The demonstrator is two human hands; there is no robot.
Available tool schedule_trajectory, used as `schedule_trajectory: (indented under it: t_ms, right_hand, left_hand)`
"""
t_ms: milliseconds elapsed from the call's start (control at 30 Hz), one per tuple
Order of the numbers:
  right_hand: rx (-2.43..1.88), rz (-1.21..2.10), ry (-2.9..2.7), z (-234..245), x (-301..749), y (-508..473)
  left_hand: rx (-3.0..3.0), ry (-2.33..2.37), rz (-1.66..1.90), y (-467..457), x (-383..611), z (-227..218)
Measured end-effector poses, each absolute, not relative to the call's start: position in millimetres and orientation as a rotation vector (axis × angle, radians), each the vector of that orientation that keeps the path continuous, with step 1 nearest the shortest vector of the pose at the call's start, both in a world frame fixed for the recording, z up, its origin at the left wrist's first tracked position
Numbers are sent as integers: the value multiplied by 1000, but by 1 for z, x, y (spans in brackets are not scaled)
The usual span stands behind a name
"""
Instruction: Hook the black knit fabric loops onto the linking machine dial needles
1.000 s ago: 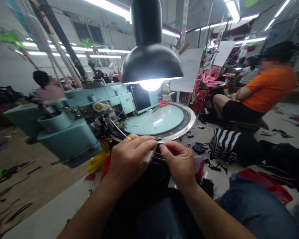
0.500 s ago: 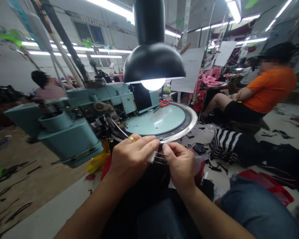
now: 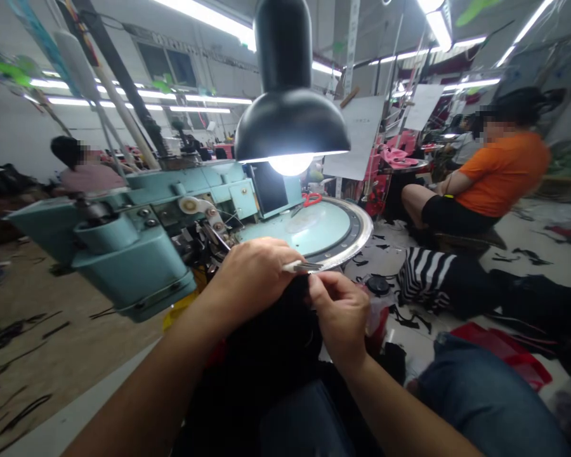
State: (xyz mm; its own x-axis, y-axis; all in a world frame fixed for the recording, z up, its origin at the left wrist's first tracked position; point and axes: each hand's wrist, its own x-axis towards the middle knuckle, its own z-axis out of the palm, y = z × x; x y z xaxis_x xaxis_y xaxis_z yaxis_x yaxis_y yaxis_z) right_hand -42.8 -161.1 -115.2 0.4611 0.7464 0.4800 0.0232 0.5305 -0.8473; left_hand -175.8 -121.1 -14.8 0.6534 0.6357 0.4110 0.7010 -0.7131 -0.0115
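A teal linking machine (image 3: 133,254) is standing beyond the fingers, its round dial (image 3: 347,244) just past their tips. Dark knit fabric (image 3: 266,336) is bunching below them. The left hand (image 3: 252,279) is pressing its fingers together on a white-handled metal pick (image 3: 295,267); the right hand (image 3: 337,311) is pinching something too dark to make out. How much fabric is finished cannot be seen.

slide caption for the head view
Left hand holds a slim tool at a teal machine's dial; right hand at black fabric
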Motion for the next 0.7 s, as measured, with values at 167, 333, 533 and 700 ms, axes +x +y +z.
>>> schedule_trajectory:
  t_ms: [167,333,533,700]
  right_hand:
    - [-956,577,-1013,-121,-46,-160]
    - [-980,583,-1043,-126,-47,-161]
    - [-1071,531,-1121,-150,-21,-169]
    - [-1313,631,-1301,-215,38,-223]
  left_hand:
    - [-2688,-1080,-660,-123,-177,-18]
    - [-2693,-1048,-665,-119,-175,-18]
    - [-2469,-1247,-627,-129,-156,-7]
    - [-1986,-1340,-1545,-185,-191,-77]
